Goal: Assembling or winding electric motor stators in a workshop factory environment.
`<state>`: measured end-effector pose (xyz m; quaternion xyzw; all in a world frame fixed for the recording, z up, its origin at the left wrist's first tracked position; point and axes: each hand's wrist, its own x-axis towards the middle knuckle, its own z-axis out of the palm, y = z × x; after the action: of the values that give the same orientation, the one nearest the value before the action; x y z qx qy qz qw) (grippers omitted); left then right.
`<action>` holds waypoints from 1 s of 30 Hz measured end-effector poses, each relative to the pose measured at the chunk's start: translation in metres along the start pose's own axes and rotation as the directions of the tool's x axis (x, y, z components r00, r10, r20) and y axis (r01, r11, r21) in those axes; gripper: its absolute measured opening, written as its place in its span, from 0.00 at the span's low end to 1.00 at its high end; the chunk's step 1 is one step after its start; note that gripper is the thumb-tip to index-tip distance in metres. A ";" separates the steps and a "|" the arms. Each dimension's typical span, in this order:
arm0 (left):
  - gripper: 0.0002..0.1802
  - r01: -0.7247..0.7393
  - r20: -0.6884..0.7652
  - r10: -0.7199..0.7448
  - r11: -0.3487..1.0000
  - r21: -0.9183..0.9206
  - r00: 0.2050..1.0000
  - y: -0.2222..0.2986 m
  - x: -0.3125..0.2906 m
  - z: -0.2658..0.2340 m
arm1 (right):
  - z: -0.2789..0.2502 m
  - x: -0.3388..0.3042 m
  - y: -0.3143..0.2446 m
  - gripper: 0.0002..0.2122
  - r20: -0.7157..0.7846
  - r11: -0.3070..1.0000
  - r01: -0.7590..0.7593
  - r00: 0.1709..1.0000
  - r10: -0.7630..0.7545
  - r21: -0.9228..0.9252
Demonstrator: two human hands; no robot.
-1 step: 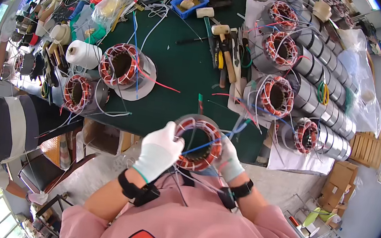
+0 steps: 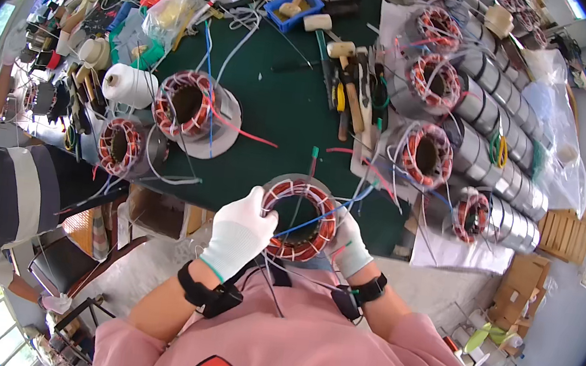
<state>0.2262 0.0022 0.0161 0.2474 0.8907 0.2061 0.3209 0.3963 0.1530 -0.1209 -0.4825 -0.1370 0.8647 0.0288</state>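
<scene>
Both my hands, in white gloves, hold a motor stator (image 2: pixel 295 251) at the table's front edge, its copper windings laced with white cord and facing up at me. My left hand (image 2: pixel 239 231) grips its left side, thumb on the rim. My right hand (image 2: pixel 351 249) is closed round the right side, its fingers partly hidden behind the stator. A blue lead crosses the ring's opening, and grey leads hang down toward my shirt. Farther left on the table stand another stator (image 2: pixel 222 130) with red and blue leads and a smaller-looking one (image 2: pixel 120 146).
Several stators (image 2: pixel 428 154) lie in rows along the right side. Mallets (image 2: pixel 349 80) and pliers lie at the back middle, near a blue tray (image 2: pixel 315 3). A white thread cone (image 2: pixel 129 86) stands left. A person in a striped shirt (image 2: pixel 6 199) is at the far left.
The held stator has shifted slightly left, and its opening faces me a little more squarely. Both hands keep their hold.
</scene>
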 end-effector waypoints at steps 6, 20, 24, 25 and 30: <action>0.14 -0.084 -0.165 0.092 0.995 0.056 0.982 0.002 0.056 -0.022 | 0.068 0.056 -0.053 0.14 0.017 0.996 0.056 0.998 -0.055 -0.067; 0.07 -0.254 -0.188 0.295 0.943 0.216 0.937 -0.009 0.179 -0.010 | 0.107 0.149 -0.110 0.15 -0.019 0.981 0.187 0.982 -0.188 -0.042; 0.16 0.100 -0.153 -0.119 0.987 -0.122 0.981 0.021 0.177 -0.016 | 0.100 0.144 -0.120 0.23 0.229 0.984 0.175 0.960 -0.161 -0.044; 0.16 0.072 -0.161 -0.092 0.990 -0.123 0.983 0.022 0.177 -0.013 | 0.068 0.159 -0.115 0.24 0.148 0.957 0.265 0.958 -0.246 -0.122; 0.23 -0.092 -0.199 0.057 0.981 -0.169 0.978 -0.002 0.151 -0.008 | 0.021 0.128 -0.058 0.25 0.112 0.789 0.488 0.868 -0.484 -0.374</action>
<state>0.1188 0.0856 -0.0507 0.2300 0.8857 0.3197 0.2459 0.3058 0.2274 -0.2014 -0.4223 -0.4258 0.7855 0.1529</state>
